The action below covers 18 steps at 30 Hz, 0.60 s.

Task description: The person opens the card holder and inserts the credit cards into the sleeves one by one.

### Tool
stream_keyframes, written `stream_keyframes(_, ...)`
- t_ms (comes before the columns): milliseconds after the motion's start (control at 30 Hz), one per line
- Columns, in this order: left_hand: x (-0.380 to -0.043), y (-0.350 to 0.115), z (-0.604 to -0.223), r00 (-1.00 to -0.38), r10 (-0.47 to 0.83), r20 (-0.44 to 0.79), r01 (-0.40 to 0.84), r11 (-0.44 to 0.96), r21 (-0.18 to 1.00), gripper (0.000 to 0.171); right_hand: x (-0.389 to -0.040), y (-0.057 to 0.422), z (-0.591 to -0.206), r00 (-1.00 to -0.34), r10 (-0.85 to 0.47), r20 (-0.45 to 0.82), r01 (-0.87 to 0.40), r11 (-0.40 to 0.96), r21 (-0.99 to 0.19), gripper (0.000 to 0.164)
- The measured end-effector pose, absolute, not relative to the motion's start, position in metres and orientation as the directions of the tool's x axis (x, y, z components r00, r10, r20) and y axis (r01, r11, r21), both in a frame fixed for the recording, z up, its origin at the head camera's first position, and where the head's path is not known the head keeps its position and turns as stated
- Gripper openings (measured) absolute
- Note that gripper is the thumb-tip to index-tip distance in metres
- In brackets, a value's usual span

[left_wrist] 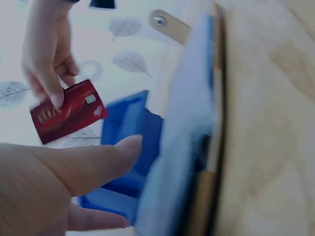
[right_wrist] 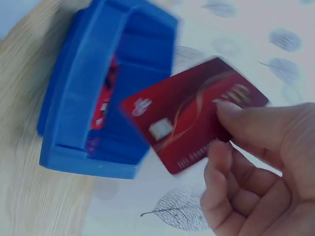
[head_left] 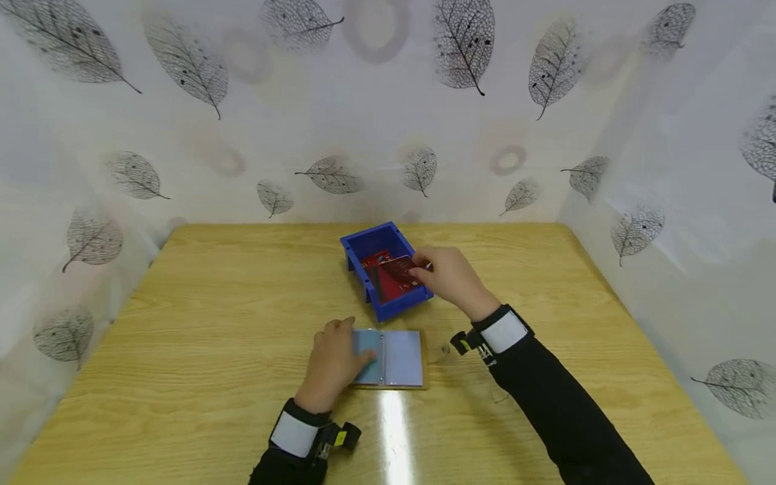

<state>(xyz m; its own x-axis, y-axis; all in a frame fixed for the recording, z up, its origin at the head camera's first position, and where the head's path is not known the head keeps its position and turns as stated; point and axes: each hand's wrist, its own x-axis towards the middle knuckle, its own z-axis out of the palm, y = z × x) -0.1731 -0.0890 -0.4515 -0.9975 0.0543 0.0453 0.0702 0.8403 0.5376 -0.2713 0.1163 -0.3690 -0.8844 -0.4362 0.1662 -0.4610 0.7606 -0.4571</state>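
right hand (head_left: 451, 276) pinches a red card (right_wrist: 189, 118) above the far blue bin (head_left: 395, 309); left hand (head_left: 332, 358), relaxed, gripping nothing, at left side of near opened album (head_left: 403, 357).

A broad, light yellow wood-grain table (head_left: 212, 296) with rounded far corners carries everything. Near its middle, toward the far edge, a blue rectangular open-topped plastic bin (head_left: 404, 306) sits at an angle. Just on its near side, an open album with a tan cover and pale blue pages (head_left: 403, 357) lies flat, squarer to the table. A streak of light gleams on the wood before the album.
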Motion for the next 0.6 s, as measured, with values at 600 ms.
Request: stream_keyframes(600,-0.168,-0.085,-0.417,-0.980,0.003,0.200,0.188,0.360,0.914,0.010,-0.221,0.121,-0.398,-0.841,-0.535,-0.079,-0.141,0.358,-0.923,0.013)
